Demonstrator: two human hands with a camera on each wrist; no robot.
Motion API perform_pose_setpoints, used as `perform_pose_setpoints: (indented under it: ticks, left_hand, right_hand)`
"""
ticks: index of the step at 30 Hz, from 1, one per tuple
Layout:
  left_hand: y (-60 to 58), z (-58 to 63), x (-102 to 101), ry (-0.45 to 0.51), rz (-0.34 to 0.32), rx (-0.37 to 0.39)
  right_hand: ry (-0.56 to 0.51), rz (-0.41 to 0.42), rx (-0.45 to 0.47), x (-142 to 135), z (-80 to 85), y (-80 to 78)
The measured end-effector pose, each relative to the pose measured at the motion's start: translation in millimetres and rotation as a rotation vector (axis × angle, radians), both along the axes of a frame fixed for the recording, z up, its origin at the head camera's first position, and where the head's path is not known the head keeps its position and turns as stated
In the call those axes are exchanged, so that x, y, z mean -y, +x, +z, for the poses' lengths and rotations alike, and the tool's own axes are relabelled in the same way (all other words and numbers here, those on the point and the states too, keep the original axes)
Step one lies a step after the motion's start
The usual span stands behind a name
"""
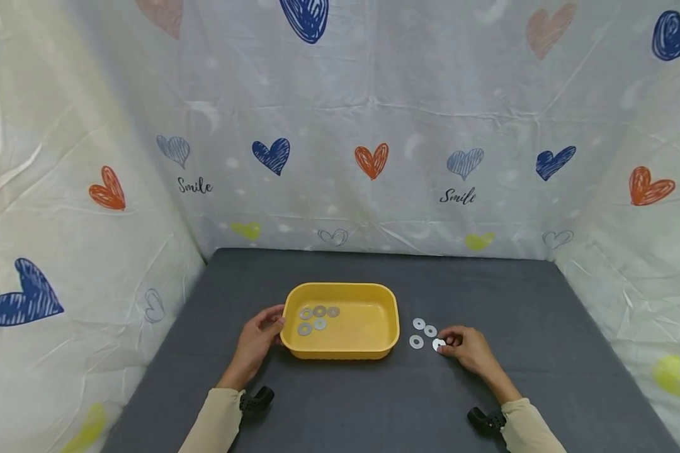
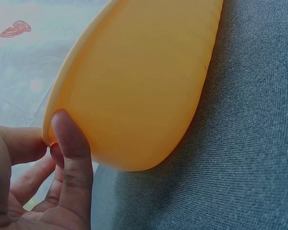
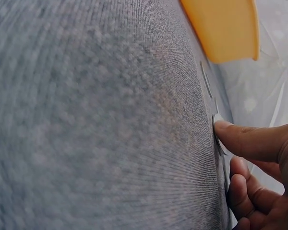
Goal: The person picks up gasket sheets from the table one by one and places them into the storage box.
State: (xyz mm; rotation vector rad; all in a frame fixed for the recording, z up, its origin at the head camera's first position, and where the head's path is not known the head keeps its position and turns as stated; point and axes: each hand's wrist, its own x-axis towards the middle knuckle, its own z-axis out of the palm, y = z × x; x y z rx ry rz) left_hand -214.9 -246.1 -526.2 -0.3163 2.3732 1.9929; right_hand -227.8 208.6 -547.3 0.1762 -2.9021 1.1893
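My left hand (image 1: 256, 343) grips the left end of a yellow plastic basin (image 1: 340, 354). In the left wrist view the thumb (image 2: 71, 139) lies against the basin's wall, with fingers at the rim. Several flat metal washers (image 1: 320, 311) lie on the basin floor, toward its left side. Right of the basin, my right hand (image 1: 469, 349) pinches a washer (image 1: 439, 344) between thumb and index finger, close over the table. The right wrist view shows the thumb on this washer (image 3: 217, 118) edge-on. Three more washers (image 1: 416, 341) lie just left of those fingertips.
A dark grey cloth covers the table (image 1: 340, 409). White curtains (image 1: 317, 201) printed with hearts rise behind it and on both sides. Each wrist wears a black camera strap (image 1: 256, 401) below a cream sleeve (image 1: 212, 421).
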Motion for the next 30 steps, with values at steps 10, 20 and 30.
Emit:
perform_pose_setpoints:
  ticks: [10,20,30]
  left_hand:
    - [3.0,-3.1,0.8,0.0,-0.011,-0.009]
    - [0.4,-2.3,0.7,0.026,-0.023,-0.016]
    - [3.8,-3.2,2.4,0.02,-0.021,-0.021]
  right_hand:
    - [-0.017,-0.016,0.022,-1.7,0.5,0.2]
    - [-0.087,-0.026,0.0,-2.1,3.0,-1.5]
    - [-0.26,-0.008,0.109,3.4,8.3,2.5]
